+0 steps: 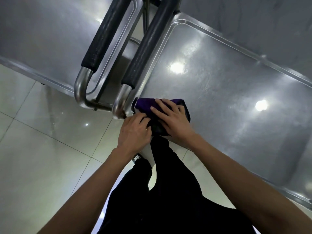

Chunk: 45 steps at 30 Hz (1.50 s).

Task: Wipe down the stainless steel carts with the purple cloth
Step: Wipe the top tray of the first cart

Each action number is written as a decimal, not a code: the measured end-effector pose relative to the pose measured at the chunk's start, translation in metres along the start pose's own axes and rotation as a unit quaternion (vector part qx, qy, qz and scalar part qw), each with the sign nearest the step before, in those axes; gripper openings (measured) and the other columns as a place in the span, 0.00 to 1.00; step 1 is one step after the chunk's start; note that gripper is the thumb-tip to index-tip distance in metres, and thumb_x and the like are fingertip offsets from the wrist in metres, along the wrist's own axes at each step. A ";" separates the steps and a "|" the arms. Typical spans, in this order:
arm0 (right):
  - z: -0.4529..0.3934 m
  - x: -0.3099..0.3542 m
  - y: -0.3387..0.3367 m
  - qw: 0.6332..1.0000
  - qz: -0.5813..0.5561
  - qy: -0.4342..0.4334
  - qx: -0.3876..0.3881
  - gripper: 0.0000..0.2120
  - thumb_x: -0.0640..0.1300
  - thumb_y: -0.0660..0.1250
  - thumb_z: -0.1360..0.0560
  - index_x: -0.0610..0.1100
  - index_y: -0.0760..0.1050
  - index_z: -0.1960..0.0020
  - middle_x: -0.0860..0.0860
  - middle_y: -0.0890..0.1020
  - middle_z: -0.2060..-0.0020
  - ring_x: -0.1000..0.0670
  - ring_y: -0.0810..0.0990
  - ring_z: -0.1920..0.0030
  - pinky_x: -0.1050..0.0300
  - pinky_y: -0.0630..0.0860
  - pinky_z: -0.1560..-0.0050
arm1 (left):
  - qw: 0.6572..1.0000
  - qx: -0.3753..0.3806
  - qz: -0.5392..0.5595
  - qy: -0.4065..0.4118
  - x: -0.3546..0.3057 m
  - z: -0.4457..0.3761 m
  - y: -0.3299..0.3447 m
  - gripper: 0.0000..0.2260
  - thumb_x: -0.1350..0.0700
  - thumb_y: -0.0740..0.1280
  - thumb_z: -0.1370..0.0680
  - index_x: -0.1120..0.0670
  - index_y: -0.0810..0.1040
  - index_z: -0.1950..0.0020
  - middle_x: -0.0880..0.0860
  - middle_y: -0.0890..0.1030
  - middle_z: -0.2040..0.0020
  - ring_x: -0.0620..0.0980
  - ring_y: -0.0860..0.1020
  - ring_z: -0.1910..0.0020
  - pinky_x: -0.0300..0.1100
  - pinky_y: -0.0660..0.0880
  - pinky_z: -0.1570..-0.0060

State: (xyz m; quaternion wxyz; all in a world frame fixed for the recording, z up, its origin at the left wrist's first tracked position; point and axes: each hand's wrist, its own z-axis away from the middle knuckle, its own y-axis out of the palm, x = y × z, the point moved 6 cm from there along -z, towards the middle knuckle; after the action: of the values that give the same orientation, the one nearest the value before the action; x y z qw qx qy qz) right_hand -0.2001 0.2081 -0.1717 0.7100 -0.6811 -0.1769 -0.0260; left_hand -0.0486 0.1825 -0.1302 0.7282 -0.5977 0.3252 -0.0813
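Commercial kitchen: 2 steel carts (pixel 228 81), tiled floor (pixel 42 149).

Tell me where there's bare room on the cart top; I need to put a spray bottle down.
The right cart's tray is bare from the purple cloth out to its far rim and right end. It is crowded at the near left corner, where the right hand presses the cloth, the left hand grips its edge, and the padded handle stands close.
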 end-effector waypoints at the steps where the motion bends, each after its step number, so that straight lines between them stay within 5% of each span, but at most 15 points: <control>1: -0.003 -0.001 -0.002 1.000 0.002 -0.004 -0.004 0.23 0.51 0.56 0.18 0.51 0.68 0.24 0.47 0.66 0.23 0.43 0.65 0.26 0.45 0.66 0.43 | 1.000 -0.002 0.001 -0.001 0.000 -0.002 -0.001 0.10 0.58 0.71 0.25 0.59 0.84 0.46 0.54 0.82 0.47 0.54 0.80 0.47 0.50 0.75 0.47; 6: -0.028 -0.013 -0.013 1.000 0.003 -0.010 -0.018 0.24 0.57 0.49 0.16 0.50 0.70 0.26 0.47 0.68 0.24 0.41 0.68 0.27 0.44 0.66 0.43 | 1.000 0.001 -0.002 -0.030 0.003 -0.023 -0.006 0.10 0.56 0.71 0.24 0.58 0.83 0.45 0.55 0.80 0.49 0.57 0.78 0.46 0.53 0.74 0.49; 11: -0.062 -0.043 -0.021 0.999 0.005 0.011 -0.039 0.21 0.48 0.62 0.19 0.50 0.71 0.26 0.47 0.69 0.25 0.41 0.69 0.28 0.43 0.69 0.43 | 0.998 0.019 -0.010 -0.058 0.001 -0.054 -0.003 0.15 0.52 0.68 0.22 0.58 0.79 0.39 0.56 0.79 0.44 0.58 0.76 0.43 0.56 0.74 0.45; 16: -0.100 -0.087 -0.037 0.998 0.011 0.048 -0.050 0.20 0.48 0.61 0.18 0.51 0.70 0.25 0.49 0.69 0.25 0.42 0.69 0.27 0.42 0.68 0.41 | 0.997 0.030 -0.004 -0.077 -0.010 -0.086 0.002 0.23 0.51 0.66 0.22 0.56 0.71 0.29 0.56 0.77 0.37 0.57 0.74 0.38 0.55 0.74 0.42; 20: -0.132 -0.130 -0.045 0.992 0.009 0.117 -0.035 0.22 0.50 0.58 0.17 0.53 0.67 0.24 0.51 0.66 0.23 0.42 0.65 0.26 0.41 0.65 0.37 | 0.996 0.060 -0.047 -0.046 -0.028 -0.113 0.009 0.20 0.50 0.65 0.23 0.51 0.73 0.32 0.52 0.75 0.35 0.53 0.70 0.36 0.53 0.72 0.41; 26: -0.171 -0.185 -0.059 0.986 0.011 0.163 -0.034 0.22 0.51 0.54 0.16 0.54 0.65 0.23 0.52 0.65 0.23 0.43 0.62 0.25 0.42 0.62 0.35 | 0.988 0.136 -0.062 -0.044 -0.051 -0.134 0.034 0.20 0.48 0.65 0.24 0.47 0.73 0.32 0.53 0.66 0.28 0.57 0.62 0.26 0.68 0.62 0.31; 32: -0.207 -0.231 -0.072 0.976 0.017 0.217 -0.026 0.24 0.47 0.57 0.19 0.54 0.65 0.24 0.51 0.63 0.22 0.42 0.61 0.25 0.39 0.62 0.35 | 0.981 0.174 -0.076 -0.043 -0.046 -0.129 0.051 0.25 0.44 0.64 0.21 0.45 0.64 0.26 0.52 0.56 0.23 0.57 0.50 0.21 0.71 0.55 0.28; 38: -0.190 -0.217 -0.064 0.969 -0.026 0.243 -0.025 0.23 0.45 0.58 0.20 0.54 0.67 0.26 0.51 0.64 0.23 0.43 0.61 0.24 0.38 0.63 0.36 | 0.977 0.199 -0.071 -0.039 -0.043 -0.120 0.055 0.28 0.42 0.61 0.20 0.44 0.57 0.22 0.51 0.49 0.20 0.55 0.42 0.20 0.70 0.48 0.25; 45: -0.101 -0.179 -0.053 0.973 -0.024 0.230 -0.009 0.21 0.44 0.58 0.19 0.53 0.68 0.26 0.52 0.65 0.23 0.45 0.61 0.25 0.40 0.62 0.35 | 0.971 0.220 -0.081 -0.035 -0.039 -0.110 0.044 0.26 0.45 0.58 0.18 0.46 0.58 0.20 0.53 0.51 0.18 0.56 0.45 0.19 0.67 0.50 0.24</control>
State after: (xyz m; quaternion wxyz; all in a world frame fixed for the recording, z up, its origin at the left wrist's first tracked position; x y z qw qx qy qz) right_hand -0.3605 0.0694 -0.1729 0.7247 -0.6588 -0.0255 -0.2005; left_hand -0.1538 0.1245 -0.1642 0.8438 -0.4493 0.2243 -0.1890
